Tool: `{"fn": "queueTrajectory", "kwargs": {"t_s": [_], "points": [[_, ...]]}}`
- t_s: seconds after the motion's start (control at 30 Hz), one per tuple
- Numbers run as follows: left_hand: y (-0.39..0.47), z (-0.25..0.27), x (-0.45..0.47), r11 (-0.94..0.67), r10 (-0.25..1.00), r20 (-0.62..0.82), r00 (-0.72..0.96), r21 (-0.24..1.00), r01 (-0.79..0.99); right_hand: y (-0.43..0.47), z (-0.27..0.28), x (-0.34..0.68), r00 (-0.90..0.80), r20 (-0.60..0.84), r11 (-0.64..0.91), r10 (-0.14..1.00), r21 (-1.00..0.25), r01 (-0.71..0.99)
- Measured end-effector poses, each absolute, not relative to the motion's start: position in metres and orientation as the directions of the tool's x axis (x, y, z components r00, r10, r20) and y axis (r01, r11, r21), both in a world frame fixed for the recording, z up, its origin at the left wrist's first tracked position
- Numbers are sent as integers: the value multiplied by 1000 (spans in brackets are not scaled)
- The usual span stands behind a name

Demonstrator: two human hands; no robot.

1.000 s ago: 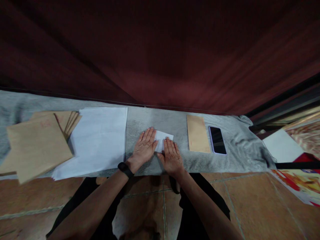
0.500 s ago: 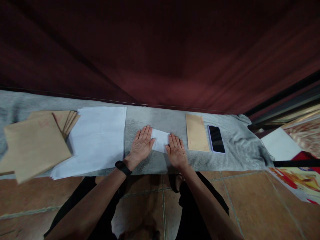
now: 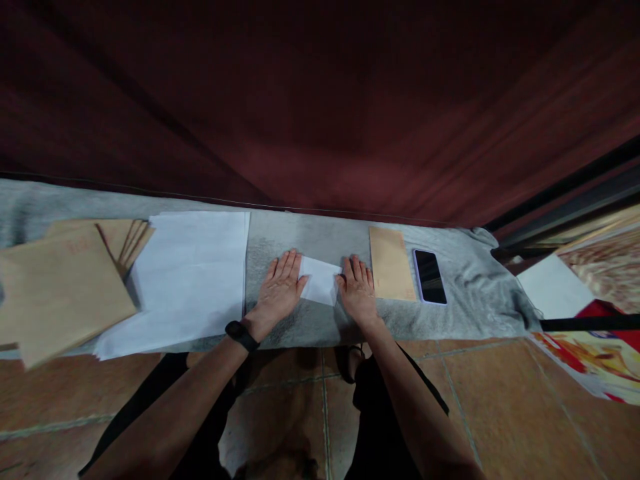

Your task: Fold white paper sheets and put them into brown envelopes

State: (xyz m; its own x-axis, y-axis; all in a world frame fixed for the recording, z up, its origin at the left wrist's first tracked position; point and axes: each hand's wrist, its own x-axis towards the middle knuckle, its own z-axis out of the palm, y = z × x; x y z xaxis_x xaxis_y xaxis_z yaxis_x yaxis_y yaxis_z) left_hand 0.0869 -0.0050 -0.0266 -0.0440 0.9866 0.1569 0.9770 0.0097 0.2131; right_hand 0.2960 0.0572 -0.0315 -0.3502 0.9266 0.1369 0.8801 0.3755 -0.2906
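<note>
A small folded sheet of white paper (image 3: 320, 280) lies flat on the grey cloth, between my two hands. My left hand (image 3: 281, 285) rests flat with its fingers stretched out, its edge and thumb on the paper's left side. Flat at the paper's right edge is my right hand (image 3: 357, 288), fingers extended and holding nothing; its thumb touches or nearly touches the paper. Just right of that hand lies a brown envelope (image 3: 393, 263), close to the fingertips.
Left of my hands is a stack of white sheets (image 3: 195, 280), partly under a pile of brown envelopes (image 3: 70, 287). A phone (image 3: 430, 277) lies right of the single envelope. The grey cloth (image 3: 480, 287) covers a narrow surface before a dark red curtain (image 3: 320, 133).
My right hand has slid forward and slightly right, uncovering the paper's right end. My left hand stays on the paper's left side. The whole view has shifted slightly.
</note>
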Motion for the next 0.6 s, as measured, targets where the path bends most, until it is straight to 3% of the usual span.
{"fn": "queueTrajectory", "kwargs": {"t_s": [0.13,0.3,0.4,0.6], "points": [[-14,-20,99,-129,976,201,79,249,960,58,-21,294,-341,177,384,923,-457,802],[-34,-20,120,-388,919,185,349,259,884,47,-14,289,-631,141,558,763,-636,533],[-42,-22,123,-433,900,171,400,255,865,39,-18,287,-733,93,628,674,-596,501],[-51,-21,114,-491,871,131,474,275,826,42,-25,287,-697,47,649,716,-412,639]]}}
